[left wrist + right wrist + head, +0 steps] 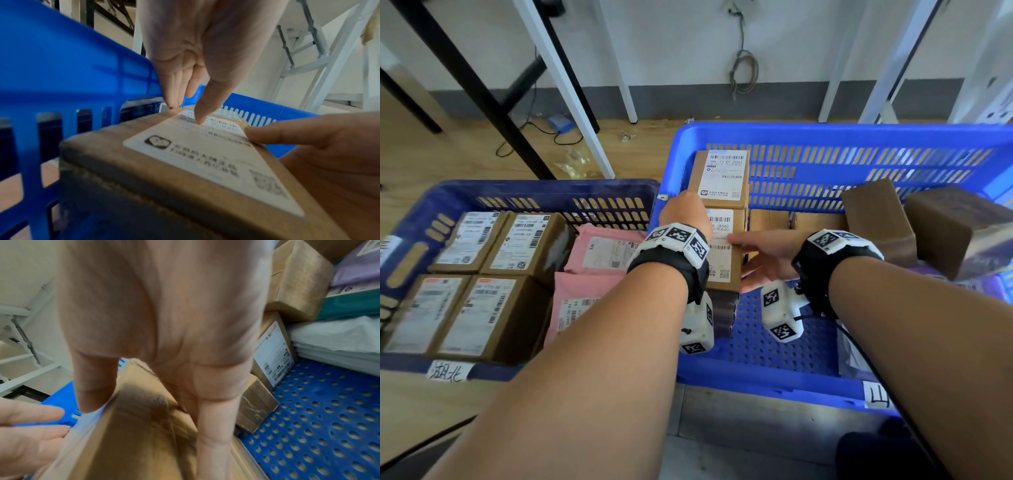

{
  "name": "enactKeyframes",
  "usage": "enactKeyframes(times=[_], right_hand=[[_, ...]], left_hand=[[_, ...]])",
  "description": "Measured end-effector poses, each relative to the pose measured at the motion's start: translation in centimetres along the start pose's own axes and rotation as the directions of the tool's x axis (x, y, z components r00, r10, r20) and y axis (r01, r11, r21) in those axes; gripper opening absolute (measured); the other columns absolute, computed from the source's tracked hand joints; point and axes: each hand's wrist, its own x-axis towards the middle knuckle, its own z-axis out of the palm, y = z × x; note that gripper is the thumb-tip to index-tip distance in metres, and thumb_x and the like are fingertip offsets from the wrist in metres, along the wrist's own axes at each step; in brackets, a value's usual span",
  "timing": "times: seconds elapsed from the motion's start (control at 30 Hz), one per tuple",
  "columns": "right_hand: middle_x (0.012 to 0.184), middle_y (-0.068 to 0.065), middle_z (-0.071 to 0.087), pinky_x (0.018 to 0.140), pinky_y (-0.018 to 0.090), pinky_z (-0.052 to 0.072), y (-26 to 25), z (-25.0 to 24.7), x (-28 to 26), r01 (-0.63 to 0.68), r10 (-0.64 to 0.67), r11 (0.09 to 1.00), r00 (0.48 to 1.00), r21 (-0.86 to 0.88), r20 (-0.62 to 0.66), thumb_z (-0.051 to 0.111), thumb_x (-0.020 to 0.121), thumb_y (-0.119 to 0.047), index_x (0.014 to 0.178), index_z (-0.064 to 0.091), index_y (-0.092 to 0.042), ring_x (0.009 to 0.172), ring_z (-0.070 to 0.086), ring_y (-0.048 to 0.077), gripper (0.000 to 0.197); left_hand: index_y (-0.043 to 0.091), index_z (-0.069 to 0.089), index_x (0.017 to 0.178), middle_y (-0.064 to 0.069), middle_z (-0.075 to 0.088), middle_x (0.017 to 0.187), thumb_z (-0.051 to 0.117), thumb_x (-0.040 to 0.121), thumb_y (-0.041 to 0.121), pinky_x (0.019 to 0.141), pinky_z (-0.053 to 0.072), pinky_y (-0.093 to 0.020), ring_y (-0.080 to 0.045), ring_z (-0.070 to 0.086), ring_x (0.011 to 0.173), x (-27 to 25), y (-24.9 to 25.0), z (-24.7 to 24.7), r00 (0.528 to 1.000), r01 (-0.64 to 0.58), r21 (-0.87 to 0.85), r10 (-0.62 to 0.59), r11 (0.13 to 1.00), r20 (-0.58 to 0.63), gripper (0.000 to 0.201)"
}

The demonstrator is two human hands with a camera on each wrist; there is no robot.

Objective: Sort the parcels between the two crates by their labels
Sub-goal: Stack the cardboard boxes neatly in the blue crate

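Both hands hold one brown cardboard box [726, 263] with a white shipping label at the left end of the bright blue crate [825, 133]. My left hand [683, 214] has its thumb on the label and its fingers [172, 97] down the box's left side by the crate wall. My right hand [760, 255] has its thumb [287, 134] on the label's right edge and its fingers [216, 426] down the right side. Darker box layers show under it. The dark blue crate [534, 188] on the left holds several labelled boxes [524, 243] and pink mailers [606, 253].
Another labelled box [720, 178] stands just behind the held one. Two brown boxes [880, 219] lean at the crate's right over purple and white mailers [349, 272]. Bare perforated floor [774, 335] lies in front. Handwritten tags [450, 371] mark the crates' front rims. Table legs stand behind.
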Motion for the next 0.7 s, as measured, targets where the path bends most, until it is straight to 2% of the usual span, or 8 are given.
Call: enactKeyframes(times=[0.17, 0.27, 0.3, 0.37, 0.47, 0.57, 0.63, 0.7], right_hand=[[0.133, 0.02, 0.046, 0.07, 0.049, 0.057, -0.5, -0.3, -0.8, -0.007, 0.003, 0.999, 0.995, -0.041, -0.096, 0.059, 0.093, -0.035, 0.137, 0.04, -0.004, 0.103, 0.06, 0.04, 0.057], [0.13, 0.027, 0.048, 0.082, 0.05, 0.054, -0.4, -1.9, -1.6, -0.027, 0.011, 0.996, 0.983, -0.086, -0.184, 0.064, 0.089, -0.039, 0.136, 0.039, -0.004, 0.111, 0.056, 0.043, 0.063], [0.128, 0.027, 0.051, 0.083, 0.049, 0.054, -0.3, -2.6, -1.8, -0.014, -0.011, 0.994, 0.976, -0.112, -0.218, 0.064, 0.089, -0.038, 0.133, 0.042, -0.003, 0.112, 0.056, 0.042, 0.06], [0.113, 0.021, 0.06, 0.081, 0.045, 0.056, -0.1, -4.4, -2.2, 0.024, -0.076, 0.985, 0.951, -0.173, -0.299, 0.061, 0.093, -0.032, 0.12, 0.051, -0.002, 0.099, 0.061, 0.033, 0.042], [0.099, 0.012, 0.062, 0.078, 0.04, 0.056, 0.2, -7.0, -2.7, 0.043, -0.203, 0.926, 0.894, -0.374, -0.399, 0.054, 0.095, -0.021, 0.098, 0.056, -0.009, 0.077, 0.06, 0.023, 0.013], [0.095, 0.01, 0.063, 0.071, 0.035, 0.055, 0.6, -8.4, -3.1, 0.012, -0.292, 0.853, 0.839, -0.522, -0.459, 0.054, 0.091, -0.017, 0.096, 0.056, -0.011, 0.078, 0.061, 0.024, 0.008], [0.094, 0.01, 0.064, 0.071, 0.033, 0.054, 0.9, -8.8, -2.9, -0.012, -0.311, 0.819, 0.83, -0.574, -0.462, 0.054, 0.09, -0.016, 0.095, 0.057, -0.011, 0.078, 0.062, 0.025, 0.008], [0.092, 0.011, 0.068, 0.073, 0.033, 0.056, 0.9, -8.7, -2.2, -0.048, -0.323, 0.778, 0.825, -0.626, -0.464, 0.051, 0.089, -0.015, 0.093, 0.06, -0.005, 0.079, 0.065, 0.026, 0.014]], left_hand=[[0.0, 0.052, 0.119, -0.015, 0.059, 0.123, 0.052, 0.093, 0.006, 0.077, 0.042, -0.032, -0.032, 0.056, 0.115, -0.2, 0.2, -0.3, 0.999, 0.038, -0.034, -0.039, 0.999, -0.028, 0.027], [0.001, 0.052, 0.119, -0.014, 0.06, 0.121, 0.054, 0.092, 0.009, 0.073, 0.039, -0.031, -0.031, 0.057, 0.112, -0.5, 0.6, -0.6, 0.995, 0.062, -0.079, -0.067, 0.995, -0.07, 0.028], [0.002, 0.051, 0.119, -0.014, 0.059, 0.121, 0.055, 0.09, 0.009, 0.073, 0.04, -0.031, -0.031, 0.057, 0.113, -0.5, 0.9, -0.6, 0.995, 0.06, -0.093, -0.067, 0.994, -0.08, 0.03], [0.003, 0.053, 0.116, -0.014, 0.059, 0.12, 0.057, 0.087, 0.008, 0.075, 0.042, -0.033, -0.031, 0.056, 0.112, -0.4, 1.7, -0.6, 0.996, 0.041, -0.117, -0.05, 0.992, -0.079, 0.03], [0.007, 0.059, 0.102, -0.012, 0.063, 0.108, 0.054, 0.083, 0.007, 0.065, 0.043, -0.033, -0.03, 0.06, 0.095, -0.2, 3.5, -0.2, 0.999, -0.017, -0.134, 0.01, 0.991, -0.05, 0.019], [0.01, 0.056, 0.089, -0.012, 0.063, 0.101, 0.053, 0.075, 0.01, 0.07, 0.05, -0.036, -0.033, 0.06, 0.092, -0.3, 4.7, 0.2, 0.998, -0.048, -0.156, 0.043, 0.987, -0.037, 0.014], [0.009, 0.059, 0.092, -0.013, 0.061, 0.105, 0.053, 0.072, 0.012, 0.081, 0.053, -0.044, -0.036, 0.058, 0.099, -0.1, 5.1, 0.7, 0.998, -0.051, -0.166, 0.046, 0.985, -0.031, 0.021], [0.008, 0.063, 0.097, -0.013, 0.062, 0.106, 0.054, 0.073, 0.013, 0.08, 0.053, -0.042, -0.036, 0.058, 0.101, 0.4, 5.1, 1.1, 0.998, -0.067, -0.176, 0.063, 0.982, -0.024, 0.026]])
